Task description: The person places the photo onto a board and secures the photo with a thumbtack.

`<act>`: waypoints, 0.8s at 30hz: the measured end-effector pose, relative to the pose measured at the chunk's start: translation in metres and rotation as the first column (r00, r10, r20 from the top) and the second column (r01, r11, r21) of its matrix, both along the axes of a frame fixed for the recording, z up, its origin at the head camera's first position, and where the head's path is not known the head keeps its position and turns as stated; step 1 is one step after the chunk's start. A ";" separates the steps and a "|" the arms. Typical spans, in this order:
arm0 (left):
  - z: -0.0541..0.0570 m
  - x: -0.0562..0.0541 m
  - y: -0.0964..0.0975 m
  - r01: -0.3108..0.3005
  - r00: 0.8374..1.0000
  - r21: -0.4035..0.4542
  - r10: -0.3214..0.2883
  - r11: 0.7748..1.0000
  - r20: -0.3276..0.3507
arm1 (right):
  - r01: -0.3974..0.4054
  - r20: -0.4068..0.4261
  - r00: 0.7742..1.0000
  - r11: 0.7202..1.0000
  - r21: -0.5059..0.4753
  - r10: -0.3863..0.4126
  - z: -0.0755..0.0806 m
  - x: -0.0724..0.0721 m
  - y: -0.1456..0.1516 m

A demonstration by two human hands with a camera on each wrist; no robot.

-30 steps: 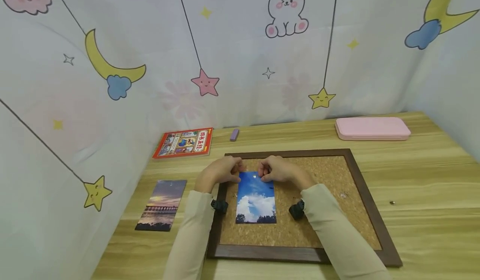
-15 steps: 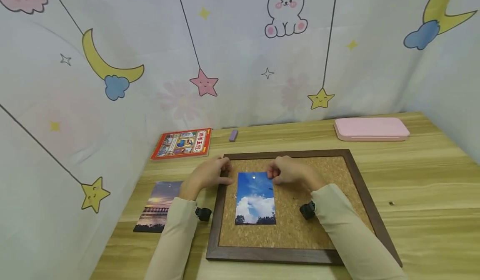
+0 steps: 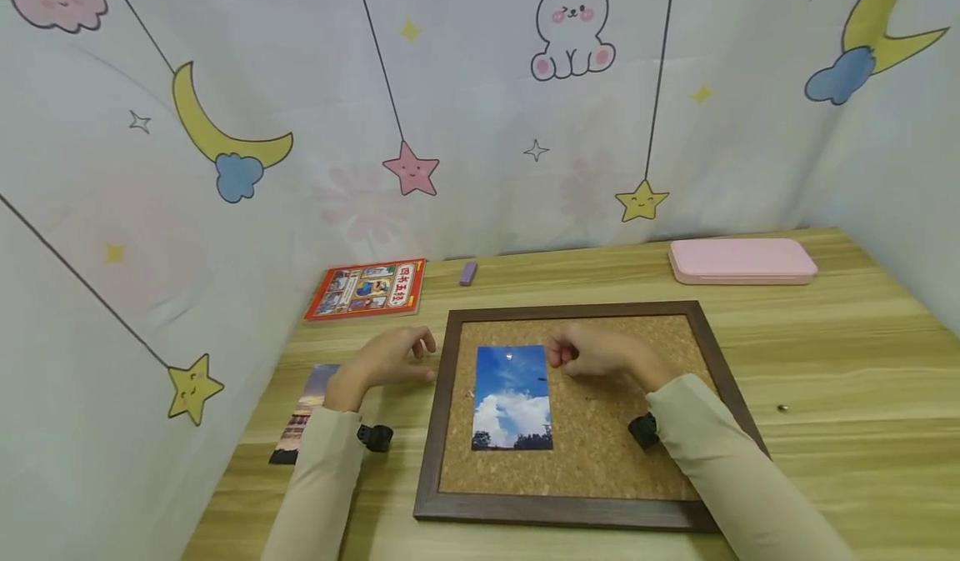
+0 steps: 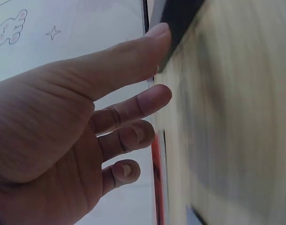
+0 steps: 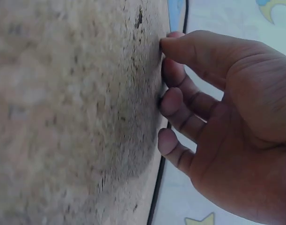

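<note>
A photo of blue sky and white clouds [image 3: 512, 398] lies on the left part of a framed cork board [image 3: 600, 428]. A small shiny pushpin [image 3: 509, 356] sits at its top middle. My left hand [image 3: 386, 359] hovers over the table just left of the frame, thumb and fingers apart and holding nothing. Partly under the left forearm, a sunset photo [image 3: 303, 407] shows at the table's left. My right hand [image 3: 596, 349] is over the cork, right of the sky photo's top corner. Its fingers [image 5: 171, 101] bend loosely near the cork, with nothing visible in them.
A red book [image 3: 367, 288] and a purple eraser-like block [image 3: 468, 273] lie behind the board. Far right is a pink case [image 3: 742, 261]. A small metallic piece [image 3: 783, 408] lies right of the frame. A patterned curtain [image 3: 487, 86] stands behind the table.
Both hands have come away from the sky photo's top edge: the left hand moved left past the frame, the right hand moved right over the cork. The photo stays in place.
</note>
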State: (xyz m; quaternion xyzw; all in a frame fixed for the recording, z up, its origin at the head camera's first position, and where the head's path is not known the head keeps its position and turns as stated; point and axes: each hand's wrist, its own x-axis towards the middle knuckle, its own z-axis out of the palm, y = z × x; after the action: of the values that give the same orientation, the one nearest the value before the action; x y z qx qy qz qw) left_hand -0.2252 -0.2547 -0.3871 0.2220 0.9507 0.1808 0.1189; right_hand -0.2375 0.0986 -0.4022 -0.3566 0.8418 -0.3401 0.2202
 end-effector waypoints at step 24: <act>-0.015 0.015 -0.096 -0.086 0.995 0.114 0.090 0.990 -0.033 | -0.020 0.012 1.000 0.999 0.031 0.019 0.003 0.010 0.030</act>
State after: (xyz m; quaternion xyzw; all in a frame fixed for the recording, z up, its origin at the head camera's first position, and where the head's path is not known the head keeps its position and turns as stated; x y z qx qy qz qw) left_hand -0.2099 -0.3512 -0.4016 0.1896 0.9500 0.2349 0.0800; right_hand -0.2270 0.1289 -0.3992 -0.3594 0.8421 -0.3269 0.2341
